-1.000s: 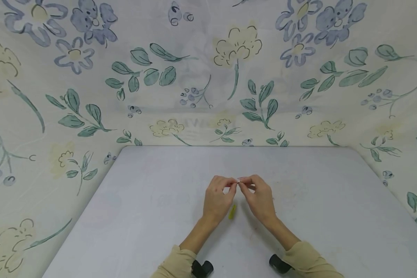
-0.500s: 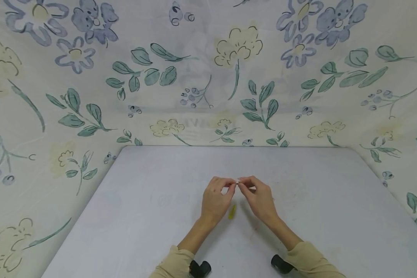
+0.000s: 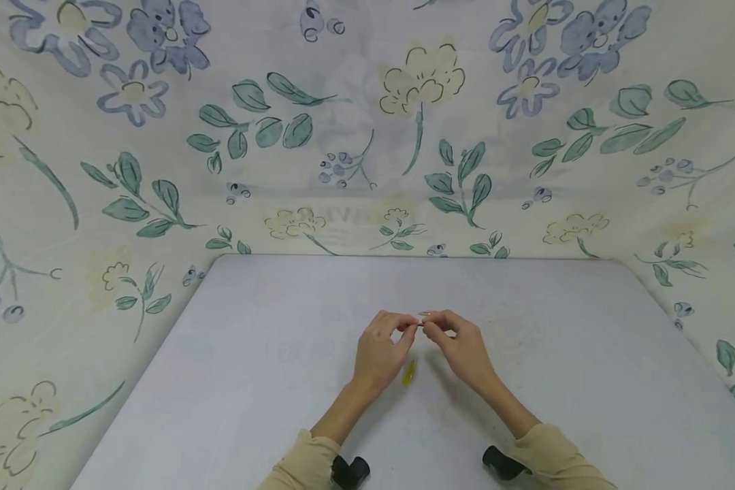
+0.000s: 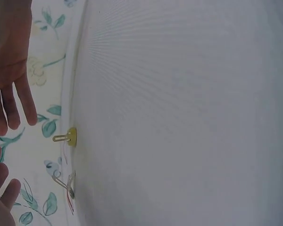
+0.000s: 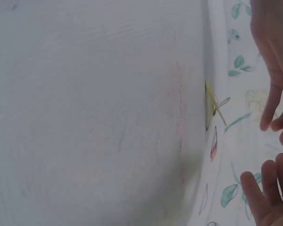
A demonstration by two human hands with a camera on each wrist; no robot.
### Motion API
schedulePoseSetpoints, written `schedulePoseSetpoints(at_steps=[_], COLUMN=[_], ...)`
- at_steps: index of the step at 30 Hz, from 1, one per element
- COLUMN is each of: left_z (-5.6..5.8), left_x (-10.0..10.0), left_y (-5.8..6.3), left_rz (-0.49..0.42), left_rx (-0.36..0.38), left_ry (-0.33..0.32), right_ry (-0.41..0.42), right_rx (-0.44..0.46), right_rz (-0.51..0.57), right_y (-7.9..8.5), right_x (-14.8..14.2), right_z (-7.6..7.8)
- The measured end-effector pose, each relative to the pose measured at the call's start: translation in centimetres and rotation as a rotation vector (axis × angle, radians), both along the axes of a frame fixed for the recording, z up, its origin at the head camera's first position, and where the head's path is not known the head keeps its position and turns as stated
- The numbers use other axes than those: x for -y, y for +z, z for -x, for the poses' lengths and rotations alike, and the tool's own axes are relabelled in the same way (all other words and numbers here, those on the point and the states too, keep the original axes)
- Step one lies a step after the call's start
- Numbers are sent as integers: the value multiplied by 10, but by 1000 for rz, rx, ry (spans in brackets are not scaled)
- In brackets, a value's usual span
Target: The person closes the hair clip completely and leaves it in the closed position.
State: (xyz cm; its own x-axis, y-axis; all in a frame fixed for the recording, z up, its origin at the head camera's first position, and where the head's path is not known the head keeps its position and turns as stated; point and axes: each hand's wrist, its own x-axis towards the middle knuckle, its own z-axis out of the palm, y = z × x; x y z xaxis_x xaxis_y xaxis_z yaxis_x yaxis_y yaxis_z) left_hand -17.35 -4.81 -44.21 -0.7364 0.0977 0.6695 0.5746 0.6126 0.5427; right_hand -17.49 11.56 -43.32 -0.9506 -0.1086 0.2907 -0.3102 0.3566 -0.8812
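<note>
Tabletop (image 3: pixel 269 340); right hand (image 3: pixel 463 345) slightly farther right

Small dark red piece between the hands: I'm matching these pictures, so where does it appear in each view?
Head: the small dark red piece is below and right of centre, between the left hand and right hand.
Left wrist: at the left edge, just below mid-height, cut off.
Right wrist: a sliver at the right edge, below mid-height.
Shared landmark: the yellow piece, in all three.
</note>
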Motion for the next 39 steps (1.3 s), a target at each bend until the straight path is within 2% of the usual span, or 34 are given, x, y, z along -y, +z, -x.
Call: schedulePoseSetpoints(at_steps=[7,17,26,34,39], left_z=[2,4,8,16,23], left_x=[3,7,9,9,7], left_y=[0,4,8,13,16], left_rz=[20,63,128,232,295], left_rx=[17,47,6,44,60], left_ry=[-9,-71,-92,-78,-61], right_ry=[37,65,73,24,14], right_rx=[48,44,-78,-170,-241], right_rz=[-23,-65,-124,-321,-392], right_y=[2,8,10,9,11], right_x=[-3,-8,-12,-10,-13], right_z=[1,3,6,10,15])
